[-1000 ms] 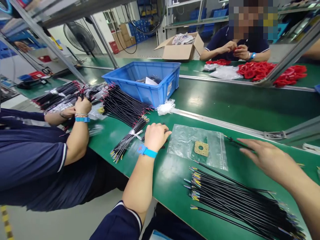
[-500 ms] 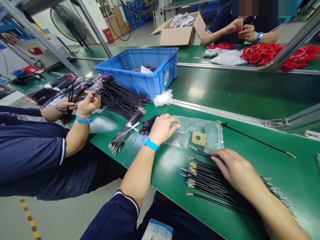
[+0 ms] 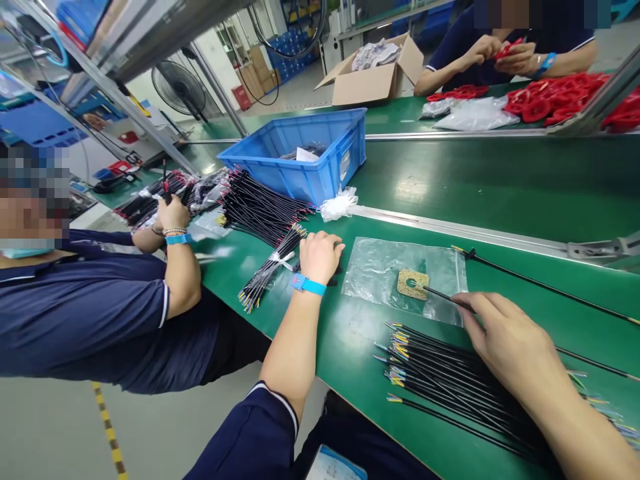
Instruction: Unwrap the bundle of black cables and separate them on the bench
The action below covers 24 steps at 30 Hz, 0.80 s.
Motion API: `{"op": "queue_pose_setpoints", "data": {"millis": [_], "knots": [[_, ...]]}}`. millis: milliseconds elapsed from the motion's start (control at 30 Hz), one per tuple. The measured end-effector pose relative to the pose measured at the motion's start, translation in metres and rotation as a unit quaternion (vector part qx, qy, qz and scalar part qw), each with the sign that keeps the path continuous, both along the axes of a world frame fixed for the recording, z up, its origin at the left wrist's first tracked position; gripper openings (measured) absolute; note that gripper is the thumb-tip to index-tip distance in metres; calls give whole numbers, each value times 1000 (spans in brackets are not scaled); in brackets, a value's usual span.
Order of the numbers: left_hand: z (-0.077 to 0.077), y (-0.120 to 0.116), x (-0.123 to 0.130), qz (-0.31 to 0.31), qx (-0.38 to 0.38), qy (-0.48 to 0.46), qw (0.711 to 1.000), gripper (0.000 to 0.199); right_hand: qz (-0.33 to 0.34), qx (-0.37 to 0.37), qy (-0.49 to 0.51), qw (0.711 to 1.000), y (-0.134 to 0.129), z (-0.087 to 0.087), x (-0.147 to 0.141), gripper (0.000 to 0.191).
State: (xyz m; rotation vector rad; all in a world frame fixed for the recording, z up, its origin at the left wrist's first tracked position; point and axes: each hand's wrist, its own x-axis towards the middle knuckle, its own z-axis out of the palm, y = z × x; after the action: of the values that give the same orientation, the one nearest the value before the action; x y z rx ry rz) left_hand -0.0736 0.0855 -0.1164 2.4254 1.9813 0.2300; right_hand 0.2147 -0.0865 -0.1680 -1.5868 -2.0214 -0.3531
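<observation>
Head view looks down on a green desk. The right hand pinches a thin black wire between thumb and fingers, so its grip is pressed together, and the wire tip lies over a tan foam square inside a clear zip bag. The left hand rests palm down just beside the bag, with fingers curled; I cannot tell if its grip holds the small black pieces under it. Near the right hand lies a bundle of black wires with coloured ends. Farther away stand a blue plastic crate and more wire bundles. For good work, the pinch should stay close to the tip, so the wire does not bend.
</observation>
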Motion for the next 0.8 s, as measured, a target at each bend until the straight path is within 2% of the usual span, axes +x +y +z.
{"op": "queue_pose_setpoints", "data": {"millis": [200, 433, 567, 667, 800], "knots": [[-10, 3, 5, 32, -17, 26, 999, 27, 9, -44, -27, 999, -1, -8, 3, 26], [-13, 5, 5, 2, -27, 11, 1000, 8, -7, -81, -79, 994, -7, -10, 7, 33], [-14, 5, 6, 6, -20, 3, 1000, 22, -14, -97, -105, 990, -9, -10, 7, 40], [-16, 5, 6, 19, -16, 4, 1000, 24, -16, -88, -118, 989, -11, -2, 4, 47], [-13, 5, 2, 14, -29, -6, 999, 18, -18, -4, -142, 990, -19, 24, 2, 62]]}}
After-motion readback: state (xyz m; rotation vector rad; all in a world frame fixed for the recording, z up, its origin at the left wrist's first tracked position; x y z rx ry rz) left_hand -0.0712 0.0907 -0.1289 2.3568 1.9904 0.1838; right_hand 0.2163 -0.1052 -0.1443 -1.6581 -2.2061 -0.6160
